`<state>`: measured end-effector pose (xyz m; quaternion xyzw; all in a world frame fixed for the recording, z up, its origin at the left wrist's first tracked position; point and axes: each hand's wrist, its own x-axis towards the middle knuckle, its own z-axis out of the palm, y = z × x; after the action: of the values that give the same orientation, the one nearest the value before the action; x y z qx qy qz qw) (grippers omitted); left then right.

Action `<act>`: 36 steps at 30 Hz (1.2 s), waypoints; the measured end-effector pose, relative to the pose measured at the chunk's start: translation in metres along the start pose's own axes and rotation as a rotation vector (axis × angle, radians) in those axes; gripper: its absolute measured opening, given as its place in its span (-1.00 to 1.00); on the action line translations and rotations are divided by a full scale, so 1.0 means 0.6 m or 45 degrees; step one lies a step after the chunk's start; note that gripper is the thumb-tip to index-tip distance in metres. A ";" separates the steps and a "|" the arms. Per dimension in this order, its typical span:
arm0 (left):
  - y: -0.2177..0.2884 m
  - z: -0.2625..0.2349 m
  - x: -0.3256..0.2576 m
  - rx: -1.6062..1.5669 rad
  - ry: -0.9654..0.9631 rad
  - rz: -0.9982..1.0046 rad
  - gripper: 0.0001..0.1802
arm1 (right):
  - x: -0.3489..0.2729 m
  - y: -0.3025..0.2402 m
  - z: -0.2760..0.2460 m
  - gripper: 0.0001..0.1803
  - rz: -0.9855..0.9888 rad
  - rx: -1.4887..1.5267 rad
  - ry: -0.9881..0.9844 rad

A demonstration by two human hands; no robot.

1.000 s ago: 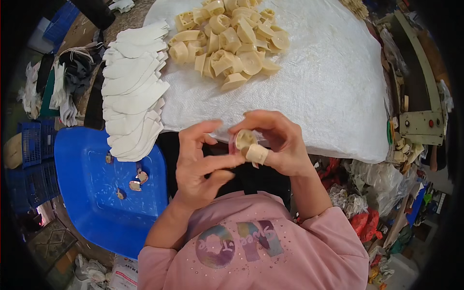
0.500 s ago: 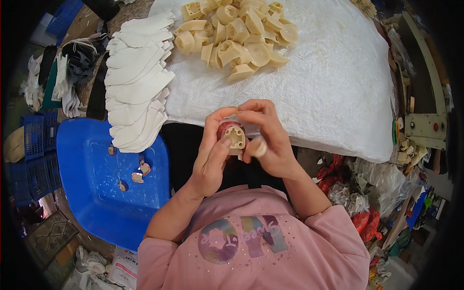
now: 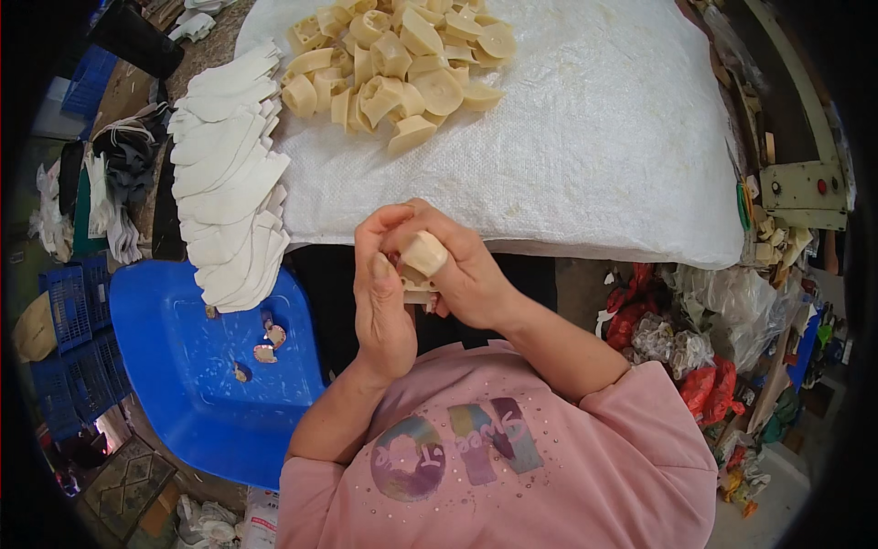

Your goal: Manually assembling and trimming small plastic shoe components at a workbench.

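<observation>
Close to my body, my left hand point(image 3: 382, 306) is closed round a cream plastic shoe heel point(image 3: 421, 293), its fingers curled over the far side. Dark red material shows beside the heel, mostly hidden by the fingers. My right hand point(image 3: 465, 274) is closed on a pale handle with a blunt, rounded end point(image 3: 425, 253), which sticks out above the heel. Its fingers press in against the left hand, so the handle's other end cannot be seen.
Beige plastic heels point(image 3: 393, 69) lie heaped on a white woven sheet point(image 3: 585, 137). Left of them fan out overlapping white cut pieces point(image 3: 229, 174). A blue tub point(image 3: 197, 412) at my left holds several small covered pieces. Plastic bags and scraps point(image 3: 718, 311) crowd the right side.
My right hand has turned and come over the heel, bringing the pale handle's end up above it. Both hands are closer together. The whole view has shifted slightly.
</observation>
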<state>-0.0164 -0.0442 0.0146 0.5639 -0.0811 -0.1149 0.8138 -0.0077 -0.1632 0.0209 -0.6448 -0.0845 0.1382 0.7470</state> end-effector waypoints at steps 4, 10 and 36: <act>0.005 0.004 0.008 -0.088 0.158 0.085 -0.50 | -0.012 0.028 0.023 -0.65 -0.302 0.114 0.113; -0.006 0.011 0.003 0.077 0.226 0.212 -0.59 | -0.011 0.030 0.017 -0.64 -0.498 -0.130 0.100; -0.007 -0.006 -0.011 0.084 -0.049 0.035 -0.37 | -0.009 0.018 -0.010 -0.80 -0.158 0.301 -0.047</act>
<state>-0.0224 -0.0408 0.0095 0.5869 -0.1082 -0.1120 0.7945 -0.0119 -0.1694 0.0096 -0.5431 -0.1211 0.1127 0.8232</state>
